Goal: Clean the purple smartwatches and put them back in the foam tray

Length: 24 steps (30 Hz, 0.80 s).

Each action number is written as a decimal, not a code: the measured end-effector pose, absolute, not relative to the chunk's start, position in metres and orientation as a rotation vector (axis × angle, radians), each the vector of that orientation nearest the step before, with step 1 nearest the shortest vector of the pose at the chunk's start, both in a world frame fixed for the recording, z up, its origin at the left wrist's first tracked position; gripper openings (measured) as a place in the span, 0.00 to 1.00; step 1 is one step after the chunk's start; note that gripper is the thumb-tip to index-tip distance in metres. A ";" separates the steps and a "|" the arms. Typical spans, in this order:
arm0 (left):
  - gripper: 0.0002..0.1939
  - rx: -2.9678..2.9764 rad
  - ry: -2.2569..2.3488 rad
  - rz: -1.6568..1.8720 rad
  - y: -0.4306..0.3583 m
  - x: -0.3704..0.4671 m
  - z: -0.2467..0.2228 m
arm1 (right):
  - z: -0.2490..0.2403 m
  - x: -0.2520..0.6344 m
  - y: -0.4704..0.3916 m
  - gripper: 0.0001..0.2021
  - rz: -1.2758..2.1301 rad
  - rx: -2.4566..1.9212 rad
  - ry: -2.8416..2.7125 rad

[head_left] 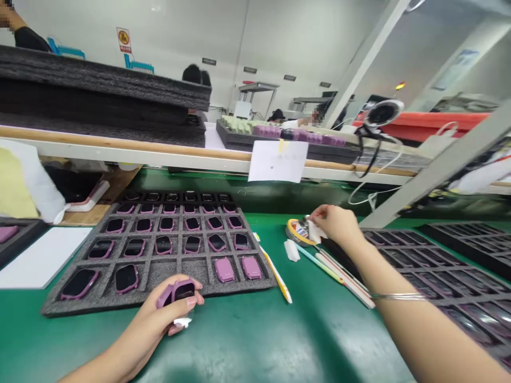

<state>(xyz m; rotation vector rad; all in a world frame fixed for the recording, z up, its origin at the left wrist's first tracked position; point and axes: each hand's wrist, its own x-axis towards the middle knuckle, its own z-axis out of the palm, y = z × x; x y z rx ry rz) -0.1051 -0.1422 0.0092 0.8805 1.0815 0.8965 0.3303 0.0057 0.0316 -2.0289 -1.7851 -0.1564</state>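
Observation:
My left hand (159,319) is closed around a purple watch case (183,290) with a dark screen; a second purple piece shows beside it. A small white scrap (182,322) sticks out under the thumb of that hand. Just beyond lies a grey foam tray (159,271) of purple watch cases, most with dark faces, two showing plain purple backs. My right hand (337,226) pinches its fingertips together at a round yellow-rimmed container (297,234). White crumpled material (316,232) shows right beneath those fingers; whether they grip it is hard to see.
A white scrap (291,250), a yellow-and-white pen (277,274) and several thin sticks (339,276) lie mid-table. More dark trays (451,282) stand at right. White paper (43,258) lies left. A shelf edge (179,154) and a slanted post (431,165) bound the back.

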 end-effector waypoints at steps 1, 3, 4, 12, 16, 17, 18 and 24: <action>0.22 0.881 1.063 0.887 -0.142 -0.105 0.009 | 0.035 0.328 0.006 0.19 -0.153 -1.997 -1.793; 0.23 0.864 1.021 0.874 -0.142 -0.106 0.008 | 0.042 0.315 0.008 0.21 -0.145 -1.893 -1.804; 0.22 0.860 1.004 0.867 -0.141 -0.106 0.007 | 0.045 0.303 0.008 0.18 -0.145 -1.822 -1.806; 0.17 0.804 0.945 0.885 -0.141 -0.103 0.001 | 0.037 0.110 -0.085 0.07 0.261 -0.988 -2.099; 0.13 0.788 0.913 0.940 -0.142 -0.100 -0.001 | 0.022 0.052 -0.113 0.04 0.293 -0.590 -2.161; 0.13 0.782 0.915 0.948 -0.142 -0.099 -0.002 | 0.018 0.048 -0.113 0.04 0.304 -0.594 -2.135; 0.13 0.773 0.924 0.952 -0.142 -0.098 -0.002 | 0.014 0.046 -0.112 0.04 0.332 -0.620 -2.104; 0.15 0.781 1.022 0.962 -0.144 -0.096 -0.004 | 0.000 0.057 -0.110 0.06 0.553 -0.853 -1.970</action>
